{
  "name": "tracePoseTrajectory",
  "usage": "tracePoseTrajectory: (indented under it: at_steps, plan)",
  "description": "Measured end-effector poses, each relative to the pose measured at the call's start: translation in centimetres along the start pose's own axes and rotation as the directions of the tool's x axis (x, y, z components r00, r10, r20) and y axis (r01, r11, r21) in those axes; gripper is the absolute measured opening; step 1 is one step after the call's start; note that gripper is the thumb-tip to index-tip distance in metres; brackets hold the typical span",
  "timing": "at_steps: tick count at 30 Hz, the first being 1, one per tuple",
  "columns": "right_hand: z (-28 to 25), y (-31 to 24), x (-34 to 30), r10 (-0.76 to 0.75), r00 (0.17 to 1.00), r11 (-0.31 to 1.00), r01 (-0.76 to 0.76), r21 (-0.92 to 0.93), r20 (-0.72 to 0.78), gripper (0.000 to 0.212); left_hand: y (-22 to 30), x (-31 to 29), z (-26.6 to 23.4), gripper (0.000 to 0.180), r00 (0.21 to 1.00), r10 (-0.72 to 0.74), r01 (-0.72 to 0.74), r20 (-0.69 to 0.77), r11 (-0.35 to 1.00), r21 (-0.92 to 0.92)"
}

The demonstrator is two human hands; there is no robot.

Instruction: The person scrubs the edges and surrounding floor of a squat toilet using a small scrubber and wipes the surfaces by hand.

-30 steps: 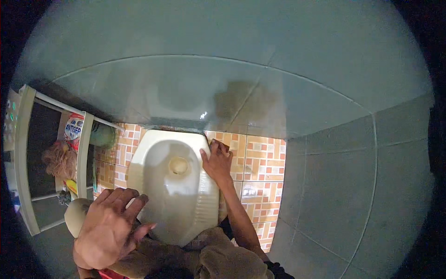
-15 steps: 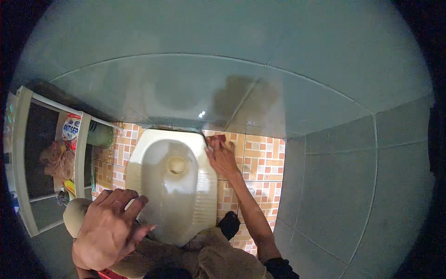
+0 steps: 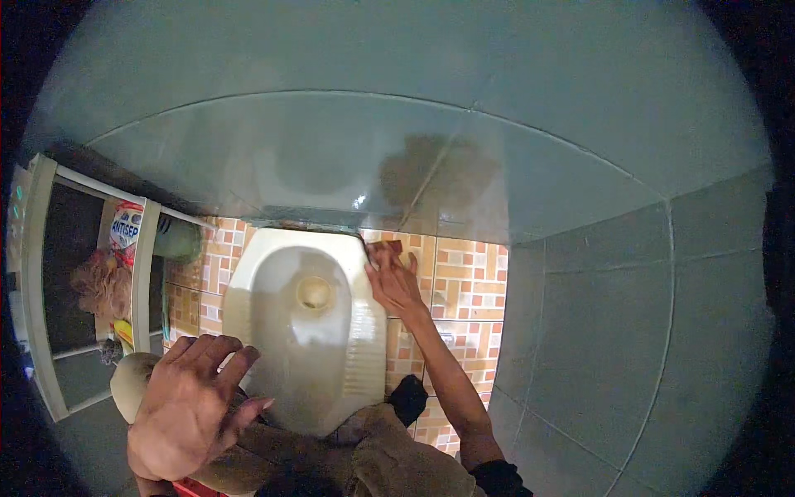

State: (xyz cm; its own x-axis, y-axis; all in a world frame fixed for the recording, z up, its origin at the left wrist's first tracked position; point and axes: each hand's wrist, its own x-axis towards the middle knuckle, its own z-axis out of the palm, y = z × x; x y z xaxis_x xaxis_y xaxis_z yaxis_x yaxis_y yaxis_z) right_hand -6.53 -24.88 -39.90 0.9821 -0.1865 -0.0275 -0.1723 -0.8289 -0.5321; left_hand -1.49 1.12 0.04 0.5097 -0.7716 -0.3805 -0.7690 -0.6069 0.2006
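Note:
A cream squat toilet [image 3: 371,340] is set in the floor ahead of me, with ribbed footrests and a round drain at its far end. At its far right corner, close to the wall, my right hand [image 3: 394,283] presses down with bent fingers. Under and past the fingertips shows a small dark red pad [image 3: 391,246], mostly covered by the hand; its exact kind is unclear. My left hand [image 3: 189,398] hovers over my left knee by the toilet's near left side, fingers loosely curved, thumb apart, nothing in it.
On the left stands a white-framed rack [image 3: 145,277] holding a red-and-white package [image 3: 127,228], a crumpled brownish plastic bag [image 3: 99,286] and a yellow item [image 3: 123,331]. Behind it is a greenish container [image 3: 177,240]. Grey-green tiled walls [image 3: 580,331] close in ahead and on the right. Patterned tiles [image 3: 468,286] cover the floor.
My right fingers have shifted very slightly at the toilet's corner. My left hand stays nearly where it was, and the view has tilted a touch.

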Motion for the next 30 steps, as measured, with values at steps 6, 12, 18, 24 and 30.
tracePoseTrajectory:
  at_steps: [6,12,18,24,30]
  plan:
    - [0.0,-1.2,0.6,0.038,0.999,0.999,-0.038,0.002,0.022,0.059,0.1,-0.1,0.0,0.048,1.000,0.001,-0.001,-0.007,1.000,-0.009]
    - [1.2,-1.7,2.3,0.076,0.994,0.996,-0.072,0.052,-0.079,0.065,0.4,-0.1,-0.2,0.047,1.000,-0.008,0.008,0.002,1.000,-0.010]
    - [1.6,-1.8,-0.9,0.093,0.996,0.995,-0.093,0.016,0.000,0.067,0.2,-0.5,-0.3,0.047,1.000,-0.009,0.009,-0.015,1.000,-0.023]
    - [0.6,-2.9,3.0,0.139,0.990,0.989,-0.139,0.043,0.003,0.067,0.2,-0.2,0.1,0.048,1.000,-0.004,0.004,0.013,1.000,-0.008]
    - [2.0,-3.5,2.2,0.207,0.978,0.978,-0.207,-0.007,-0.019,0.072,0.2,-0.4,-0.4,0.048,0.999,-0.023,0.023,0.034,1.000,-0.015]
